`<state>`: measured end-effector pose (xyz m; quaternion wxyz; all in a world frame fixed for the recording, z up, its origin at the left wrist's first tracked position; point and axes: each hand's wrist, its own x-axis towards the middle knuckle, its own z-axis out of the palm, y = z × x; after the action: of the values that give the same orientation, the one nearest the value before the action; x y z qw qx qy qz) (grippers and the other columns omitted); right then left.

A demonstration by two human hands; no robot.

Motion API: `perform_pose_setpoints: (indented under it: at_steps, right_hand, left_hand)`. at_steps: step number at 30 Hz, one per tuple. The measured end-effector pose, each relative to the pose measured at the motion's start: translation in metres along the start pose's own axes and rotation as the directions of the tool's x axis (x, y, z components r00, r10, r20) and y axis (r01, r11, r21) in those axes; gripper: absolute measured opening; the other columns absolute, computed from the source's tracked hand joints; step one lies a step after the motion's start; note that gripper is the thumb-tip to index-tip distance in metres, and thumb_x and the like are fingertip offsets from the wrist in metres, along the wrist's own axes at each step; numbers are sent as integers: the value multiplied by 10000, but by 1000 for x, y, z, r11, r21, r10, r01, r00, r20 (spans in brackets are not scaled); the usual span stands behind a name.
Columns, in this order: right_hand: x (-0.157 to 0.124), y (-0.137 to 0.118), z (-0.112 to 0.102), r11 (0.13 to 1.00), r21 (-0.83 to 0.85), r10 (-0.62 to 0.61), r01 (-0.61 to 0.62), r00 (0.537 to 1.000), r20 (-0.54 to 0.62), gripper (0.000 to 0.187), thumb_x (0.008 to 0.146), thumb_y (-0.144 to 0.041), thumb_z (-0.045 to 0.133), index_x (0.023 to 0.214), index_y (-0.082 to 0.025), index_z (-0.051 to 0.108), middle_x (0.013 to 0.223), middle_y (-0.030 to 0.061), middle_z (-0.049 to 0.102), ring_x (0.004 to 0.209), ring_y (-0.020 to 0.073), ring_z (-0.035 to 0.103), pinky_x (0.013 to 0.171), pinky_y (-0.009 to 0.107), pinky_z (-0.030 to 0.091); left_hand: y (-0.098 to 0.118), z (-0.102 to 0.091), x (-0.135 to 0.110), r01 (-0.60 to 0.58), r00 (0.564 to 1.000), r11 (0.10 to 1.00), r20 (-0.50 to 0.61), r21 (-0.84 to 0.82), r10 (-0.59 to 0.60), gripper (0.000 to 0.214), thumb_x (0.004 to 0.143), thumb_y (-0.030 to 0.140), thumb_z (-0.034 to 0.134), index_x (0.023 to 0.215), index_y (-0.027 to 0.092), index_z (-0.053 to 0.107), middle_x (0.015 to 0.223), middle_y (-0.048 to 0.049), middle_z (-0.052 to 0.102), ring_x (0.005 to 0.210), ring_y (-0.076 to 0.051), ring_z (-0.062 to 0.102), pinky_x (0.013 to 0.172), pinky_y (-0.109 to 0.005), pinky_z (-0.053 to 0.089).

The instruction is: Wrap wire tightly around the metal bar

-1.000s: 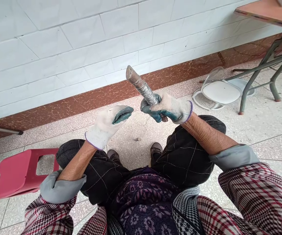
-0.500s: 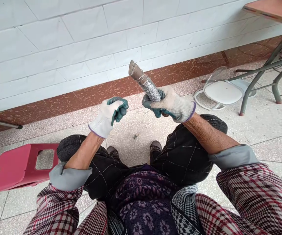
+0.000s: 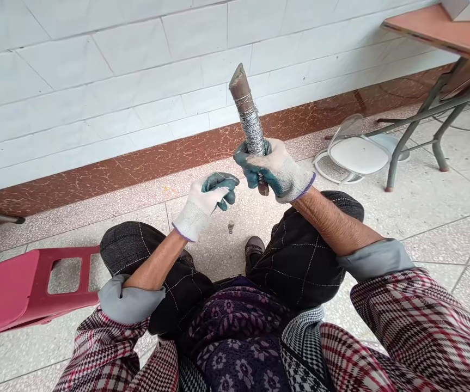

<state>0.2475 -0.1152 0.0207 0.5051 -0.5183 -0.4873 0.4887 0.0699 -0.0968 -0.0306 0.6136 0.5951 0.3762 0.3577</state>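
My right hand [image 3: 273,166], in a white knit glove with green-coated palm and fingers, is wrapped around a wooden stick [image 3: 240,87]. Thin silvery wire [image 3: 251,124] is wound in many turns over the stick's middle. The stick stands nearly upright, its top leaning slightly left and its lower end poking out below my fist. Close by on the left, my left hand [image 3: 214,196] wears a matching glove, with fingers pinched together. A fine strand of the wire shows along its fingertips. The hands are apart by a small gap.
A small coil-like object [image 3: 230,226] lies on the speckled floor between my shoes. At left is a red plastic stool [image 3: 30,288]. A white low seat [image 3: 359,155] and a folding-leg table [image 3: 426,30] stand at right, before a tiled wall [image 3: 136,81].
My right hand has turned the wire-wound stick more upright. My left hand has moved right, closer to it. The view has shifted slightly to the right.
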Motion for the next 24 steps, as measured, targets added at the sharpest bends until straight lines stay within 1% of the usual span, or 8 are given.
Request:
perform_pose_setpoints:
  at_steps: [4,7,9,12,14,16,22,24]
  right_hand:
    - [6,6,-1,993,108,-47,44,998,30,291,692,-329,820,817,-210,587,600,-47,569,442,74,460,345,190,422]
    - [12,11,-5,968,248,-70,40,991,114,353,704,-330,835,934,-170,620,663,-36,605,436,60,446,347,198,404]
    - [13,14,-6,956,293,-66,10,981,183,378,724,-310,838,996,-148,631,670,-37,589,440,59,440,346,200,384]
    - [11,15,-5,960,279,-47,-22,970,237,322,728,-287,850,919,-141,635,614,-42,537,440,65,435,339,204,365]
    - [9,15,-4,965,261,-36,-26,973,230,300,720,-294,860,819,-165,608,571,-45,510,429,67,419,333,208,362]
    - [10,14,-3,962,272,-39,-17,979,199,331,707,-318,876,770,-188,578,543,-54,483,416,66,396,327,211,355]
    - [17,18,-6,949,315,-34,-4,993,116,403,676,-370,920,816,-209,578,541,-76,451,403,64,357,315,215,330]
    - [18,20,-7,955,296,-15,-19,994,112,391,700,-362,912,818,-212,571,558,-68,466,408,67,371,317,218,333]
  left_hand:
    - [3,-10,-3,-37,999,995,21,-96,39,164,745,225,657,880,151,715,580,6,628,496,-106,572,435,-219,420]
    - [3,-17,-3,-71,997,983,-2,-169,71,168,730,243,665,863,155,719,532,36,566,442,-89,495,398,-215,358]
    - [4,-17,-2,-60,998,984,-32,-165,56,196,691,247,694,860,153,731,545,43,557,419,-75,450,380,-216,323]
    - [7,-14,-2,-13,997,997,-74,-77,7,232,626,212,731,849,150,749,613,33,604,404,-48,412,365,-205,274]
    - [9,-12,-3,-4,996,999,-88,-54,0,219,627,215,728,834,150,757,630,28,614,405,-38,392,365,-200,255]
    - [10,-12,-6,-16,998,994,-67,-104,9,226,639,237,716,839,147,768,609,32,591,407,-40,372,367,-204,248]
    - [9,-22,-8,-25,999,970,-27,-240,19,238,710,291,768,896,142,770,523,75,451,397,-38,285,374,-213,186]
    - [8,-24,-8,-7,1000,960,28,-281,15,281,744,347,774,929,136,773,474,96,381,374,-43,252,368,-218,169]
